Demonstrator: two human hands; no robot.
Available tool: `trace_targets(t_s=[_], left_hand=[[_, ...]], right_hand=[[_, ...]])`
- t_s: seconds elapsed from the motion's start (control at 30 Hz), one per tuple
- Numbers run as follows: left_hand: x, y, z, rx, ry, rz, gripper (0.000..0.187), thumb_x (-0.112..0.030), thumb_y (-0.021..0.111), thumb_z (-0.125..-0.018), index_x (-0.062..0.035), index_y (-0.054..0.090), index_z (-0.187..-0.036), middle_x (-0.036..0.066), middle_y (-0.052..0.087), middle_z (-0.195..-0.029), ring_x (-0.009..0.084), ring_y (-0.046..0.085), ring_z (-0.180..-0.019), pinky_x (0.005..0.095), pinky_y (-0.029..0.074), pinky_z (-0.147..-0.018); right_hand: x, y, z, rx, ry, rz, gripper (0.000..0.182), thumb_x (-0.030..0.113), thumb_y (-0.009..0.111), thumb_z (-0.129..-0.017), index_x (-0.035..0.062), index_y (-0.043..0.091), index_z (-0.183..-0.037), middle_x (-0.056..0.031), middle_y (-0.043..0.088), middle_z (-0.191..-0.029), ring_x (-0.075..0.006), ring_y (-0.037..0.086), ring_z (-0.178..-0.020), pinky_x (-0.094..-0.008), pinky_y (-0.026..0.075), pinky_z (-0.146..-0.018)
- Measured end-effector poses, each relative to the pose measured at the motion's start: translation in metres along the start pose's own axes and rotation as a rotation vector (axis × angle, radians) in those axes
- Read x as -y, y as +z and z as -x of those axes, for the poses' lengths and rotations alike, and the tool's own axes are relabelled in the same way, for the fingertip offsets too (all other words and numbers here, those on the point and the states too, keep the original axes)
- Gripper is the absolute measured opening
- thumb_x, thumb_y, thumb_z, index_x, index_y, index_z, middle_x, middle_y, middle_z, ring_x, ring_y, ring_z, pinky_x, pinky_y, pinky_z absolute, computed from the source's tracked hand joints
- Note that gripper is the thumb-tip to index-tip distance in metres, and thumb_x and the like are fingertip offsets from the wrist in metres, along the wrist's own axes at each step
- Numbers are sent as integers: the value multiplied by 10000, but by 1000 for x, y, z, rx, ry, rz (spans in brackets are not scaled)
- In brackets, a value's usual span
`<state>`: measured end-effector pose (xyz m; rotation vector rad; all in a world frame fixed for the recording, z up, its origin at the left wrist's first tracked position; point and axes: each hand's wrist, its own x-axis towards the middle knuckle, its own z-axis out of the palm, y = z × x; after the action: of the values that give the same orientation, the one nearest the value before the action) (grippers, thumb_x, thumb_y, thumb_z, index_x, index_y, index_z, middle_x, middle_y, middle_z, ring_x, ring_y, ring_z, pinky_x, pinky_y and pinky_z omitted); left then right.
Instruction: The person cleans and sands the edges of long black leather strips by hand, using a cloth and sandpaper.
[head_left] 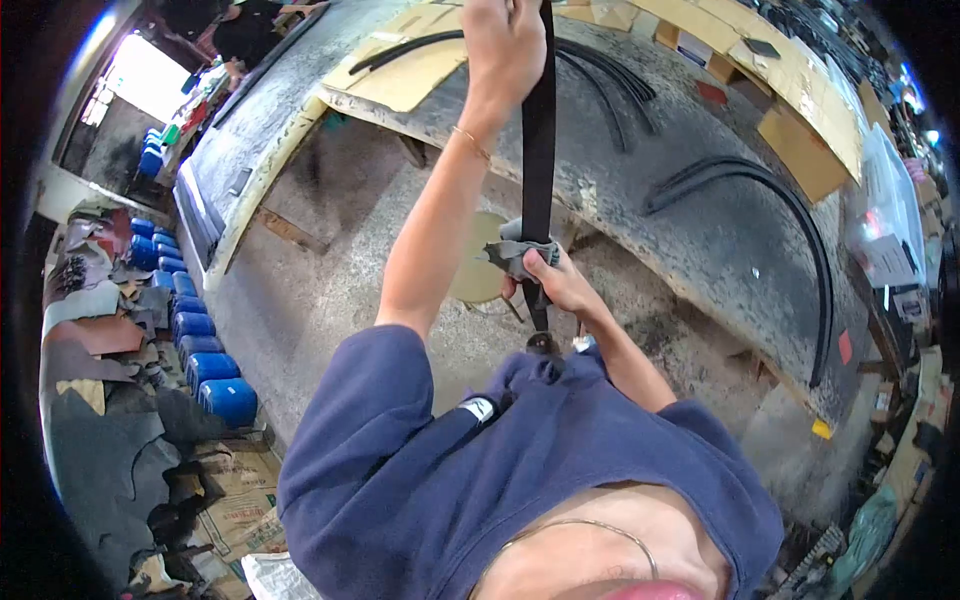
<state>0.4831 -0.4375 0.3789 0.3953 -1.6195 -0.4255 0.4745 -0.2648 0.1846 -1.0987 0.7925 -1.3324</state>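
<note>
A long black strap (538,150) runs nearly upright through the middle of the view. At the top edge my left hand (505,50) is closed on its upper part; the fingertips are partly cut off by the frame. Lower down, my right hand (560,280) pinches a grey cloth (512,258) wrapped around the strap, thumb on top. Below that hand the strap narrows towards a dark piece (541,343) near my waist. Behind the cloth is a round stool (478,260).
A long worn table (700,235) curves across ahead, bearing curved black strips (815,250) and cardboard (410,75). Blue containers (228,400) line the left, beside scrap sheets (110,450). A clear plastic box (888,220) stands at right. A person in dark clothes (245,35) is at upper left.
</note>
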Motion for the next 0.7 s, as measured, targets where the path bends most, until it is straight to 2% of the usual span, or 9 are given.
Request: trace_targets(t_s=[0.17,0.2,0.3,0.37,0.4,0.47,0.6,0.67,0.7], left_hand=[[-47,-7,-7,92,-80,261,340,-247,429,-977,21,573,-824,28,535,-728,104,475,-657,239,376,-599],[-56,-9,-6,94,-75,265,340,-247,429,-977,21,573,-824,28,535,-728,104,475,-657,239,376,-599],[-80,-10,-6,248,-184,575,357,-325,431,-975,-37,576,-822,-28,506,-601,59,462,-540,203,369,-512],[-97,-10,-3,293,-285,652,359,-333,431,-974,-41,576,-824,-24,509,-605,61,465,-531,198,368,-498],[-106,-7,0,334,-398,720,361,-342,430,-972,-45,575,-826,-20,512,-609,64,468,-522,193,368,-484],[-123,7,4,328,-441,735,368,-356,431,-968,-50,575,-823,-14,511,-604,67,469,-500,193,372,-462],[-168,37,21,462,-461,947,376,-361,433,-966,-48,575,-815,-8,514,-601,74,476,-493,198,381,-467],[-189,56,32,473,-457,927,380,-363,433,-966,-46,574,-811,-6,516,-600,78,478,-489,203,385,-465],[-198,66,40,463,-420,924,383,-363,434,-965,-43,575,-806,-4,520,-600,81,480,-484,207,384,-456]], right_hand=[[-10,-21,60,56,245,497,548,486,360,-952,20,525,-1188,-91,577,-1096,-220,510,-1064,-371,381,-951],[-26,-41,68,58,-1,398,627,534,254,-951,29,509,-1220,-116,536,-1214,-239,461,-1168,-363,325,-1018],[21,-68,99,-401,203,506,717,596,137,-925,74,346,-1370,-157,423,-1352,-273,355,-1286,-403,237,-1083],[52,-81,109,-908,380,459,691,615,277,-911,57,460,-1274,-157,591,-1128,-303,546,-1068,-399,381,-959],[45,-108,113,-1053,31,806,573,525,380,-926,45,469,-1226,-148,630,-1048,-293,600,-975,-373,428,-885],[74,-116,117,-1186,-130,865,361,319,559,-899,30,514,-1112,-156,645,-1003,-273,620,-940,-348,449,-827],[132,-104,136,-855,-310,589,330,194,582,-897,9,512,-1161,-106,642,-1045,-189,608,-975,-289,441,-840],[151,-76,146,-466,-237,81,327,198,578,-906,5,523,-1165,-55,621,-1081,-130,572,-966,-262,429,-839],[153,-62,151,-526,-274,200,324,211,585,-903,11,533,-1152,-47,623,-1061,-111,557,-944,-254,425,-833]])
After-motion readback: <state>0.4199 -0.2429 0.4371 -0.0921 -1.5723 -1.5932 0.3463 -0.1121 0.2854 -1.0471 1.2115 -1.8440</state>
